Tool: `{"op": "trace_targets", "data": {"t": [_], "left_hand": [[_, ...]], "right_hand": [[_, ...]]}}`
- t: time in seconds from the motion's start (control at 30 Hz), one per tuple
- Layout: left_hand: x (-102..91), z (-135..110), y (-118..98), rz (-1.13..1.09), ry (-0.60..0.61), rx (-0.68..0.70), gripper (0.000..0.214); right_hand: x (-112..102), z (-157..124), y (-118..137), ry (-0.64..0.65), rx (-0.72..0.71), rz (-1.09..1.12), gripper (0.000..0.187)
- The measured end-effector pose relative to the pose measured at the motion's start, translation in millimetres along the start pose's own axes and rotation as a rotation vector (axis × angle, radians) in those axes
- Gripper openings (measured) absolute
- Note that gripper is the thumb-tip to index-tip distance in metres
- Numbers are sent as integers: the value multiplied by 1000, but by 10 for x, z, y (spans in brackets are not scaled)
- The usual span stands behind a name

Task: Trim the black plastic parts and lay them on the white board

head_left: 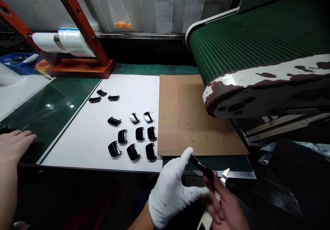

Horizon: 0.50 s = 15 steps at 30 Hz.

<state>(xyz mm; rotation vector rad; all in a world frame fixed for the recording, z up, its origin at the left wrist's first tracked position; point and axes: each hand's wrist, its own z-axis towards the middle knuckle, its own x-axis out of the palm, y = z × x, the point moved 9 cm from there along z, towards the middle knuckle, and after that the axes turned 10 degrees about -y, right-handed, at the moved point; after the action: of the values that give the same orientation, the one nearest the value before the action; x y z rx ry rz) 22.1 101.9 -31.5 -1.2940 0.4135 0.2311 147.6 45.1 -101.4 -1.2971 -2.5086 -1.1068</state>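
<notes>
White bench point(82, 151) is carrying rows of glossy black plastic parts point(132, 133) while the gloved left hand point(171, 192) is keeping a half-open grip on one such part point(201, 167) and the right hand point(221, 202) is clenching a utility knife point(207, 218), whose exposed blade point(224, 176) could slip and nick glove or gloss

The chipped end of a green belt conveyor point(257, 51) overhangs the right of the bench, reaching over the far right corner of a brown cardboard sheet point(185, 120); a hand can pass over the sheet's left and near parts without meeting it. On the white board point(87, 147), black glossy parts point(134, 144) stand in loose rows with gaps between them, and open board runs between them and the cardboard. Near that edge, the gloved left hand point(172, 192) and the right hand point(224, 206) with its utility knife point(207, 219) block the near approach. A co-worker's hand point(15, 144) occupies the green mat point(54, 116) at far left.
</notes>
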Motion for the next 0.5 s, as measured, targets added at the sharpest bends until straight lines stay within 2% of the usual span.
{"op": "trace_targets", "data": {"t": [0.13,0.3,0.4,0.5], "left_hand": [[32,-2,57,-27,68,-67,96],[35,-15,66,-70,91,-88,97],[-17,-20,-12,-103,56,-25,91],[-109,-25,-183,-140,8,103,83]], "right_hand": [[-23,-20,12,-78,-9,0,33],[74,-34,26,42,-52,-51,30],[72,-11,18,78,-79,-100,31],[57,8,3,89,-105,-134,32]]}}
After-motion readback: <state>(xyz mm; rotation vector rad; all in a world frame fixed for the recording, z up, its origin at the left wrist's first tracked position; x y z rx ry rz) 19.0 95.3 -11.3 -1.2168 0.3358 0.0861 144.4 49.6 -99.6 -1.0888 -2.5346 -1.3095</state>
